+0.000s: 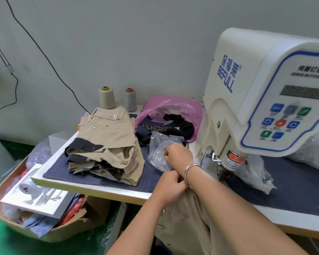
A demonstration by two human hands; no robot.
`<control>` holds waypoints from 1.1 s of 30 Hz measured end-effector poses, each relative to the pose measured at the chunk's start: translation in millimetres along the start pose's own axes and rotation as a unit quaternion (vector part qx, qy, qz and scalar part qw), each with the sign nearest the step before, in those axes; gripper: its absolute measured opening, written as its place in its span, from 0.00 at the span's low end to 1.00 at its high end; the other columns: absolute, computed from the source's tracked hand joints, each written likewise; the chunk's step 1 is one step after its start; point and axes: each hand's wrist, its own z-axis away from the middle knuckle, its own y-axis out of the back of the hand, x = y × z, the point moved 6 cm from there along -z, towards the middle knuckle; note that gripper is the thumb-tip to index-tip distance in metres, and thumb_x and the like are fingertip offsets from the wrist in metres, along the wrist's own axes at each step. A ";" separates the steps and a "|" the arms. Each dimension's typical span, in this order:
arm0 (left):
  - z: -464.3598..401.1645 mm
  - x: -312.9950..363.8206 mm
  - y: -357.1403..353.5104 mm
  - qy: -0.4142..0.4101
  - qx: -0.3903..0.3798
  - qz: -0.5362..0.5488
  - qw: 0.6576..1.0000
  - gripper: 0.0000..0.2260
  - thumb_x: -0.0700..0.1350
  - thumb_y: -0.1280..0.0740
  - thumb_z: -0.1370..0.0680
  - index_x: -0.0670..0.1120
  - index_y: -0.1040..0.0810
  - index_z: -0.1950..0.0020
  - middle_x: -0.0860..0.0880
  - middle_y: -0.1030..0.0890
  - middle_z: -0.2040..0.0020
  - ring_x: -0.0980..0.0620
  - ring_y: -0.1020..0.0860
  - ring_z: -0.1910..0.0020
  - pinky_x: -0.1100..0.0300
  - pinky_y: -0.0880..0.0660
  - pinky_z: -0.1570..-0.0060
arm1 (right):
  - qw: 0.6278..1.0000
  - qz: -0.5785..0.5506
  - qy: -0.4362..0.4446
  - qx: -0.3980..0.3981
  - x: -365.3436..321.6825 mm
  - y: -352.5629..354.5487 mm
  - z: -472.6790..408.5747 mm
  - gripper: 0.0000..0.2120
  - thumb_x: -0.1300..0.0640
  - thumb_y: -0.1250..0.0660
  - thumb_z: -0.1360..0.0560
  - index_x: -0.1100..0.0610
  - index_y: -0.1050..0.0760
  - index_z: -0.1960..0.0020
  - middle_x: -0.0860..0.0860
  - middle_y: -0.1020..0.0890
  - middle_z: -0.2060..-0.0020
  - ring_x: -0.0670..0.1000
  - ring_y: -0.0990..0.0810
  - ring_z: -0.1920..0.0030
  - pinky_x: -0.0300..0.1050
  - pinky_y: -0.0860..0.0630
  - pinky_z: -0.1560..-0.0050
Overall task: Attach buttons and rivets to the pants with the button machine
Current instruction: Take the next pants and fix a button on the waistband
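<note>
I have the white button machine towering at the right of the table, its head over the dark denim mat. Left of it on the mat sits a stack of khaki pants, with a pink bag of fabric scraps behind and two thread cones by the wall. Another khaki pair hangs over the table's near edge under my arms. My left hand is curled, gripping that fabric at the edge. My right hand, wearing a silver bracelet, crosses above it, fingers pinching into a clear plastic bag just beside the stack.
</note>
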 end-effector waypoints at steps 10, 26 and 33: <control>2.7 4.2 0.6 -0.015 -0.007 0.012 1.000 0.13 0.45 0.34 0.30 0.52 0.33 0.74 0.57 0.31 0.76 0.60 0.37 0.73 0.62 0.40 0.71 | 0.989 -0.137 -0.030 0.046 3.9 19.5 19.1 0.08 0.55 0.38 0.25 0.55 0.21 0.56 0.50 0.19 0.59 0.53 0.22 0.56 0.47 0.26 0.59; 1.8 1.5 -2.1 -0.045 0.002 -0.057 0.997 0.10 0.40 0.37 0.31 0.47 0.33 0.71 0.55 0.33 0.74 0.58 0.36 0.72 0.65 0.39 0.70 | 0.885 -0.425 -0.109 0.159 118.1 57.8 173.2 0.08 0.62 0.30 0.26 0.50 0.21 0.60 0.42 0.20 0.70 0.38 0.23 0.67 0.28 0.27 0.61; 2.7 4.9 -1.8 -0.042 0.004 -0.057 0.997 0.08 0.43 0.38 0.33 0.49 0.34 0.72 0.55 0.33 0.74 0.58 0.36 0.71 0.62 0.38 0.68 | 0.902 -0.403 -0.084 0.129 116.6 50.4 158.4 0.09 0.62 0.30 0.26 0.51 0.23 0.63 0.42 0.22 0.75 0.37 0.24 0.71 0.26 0.30 0.65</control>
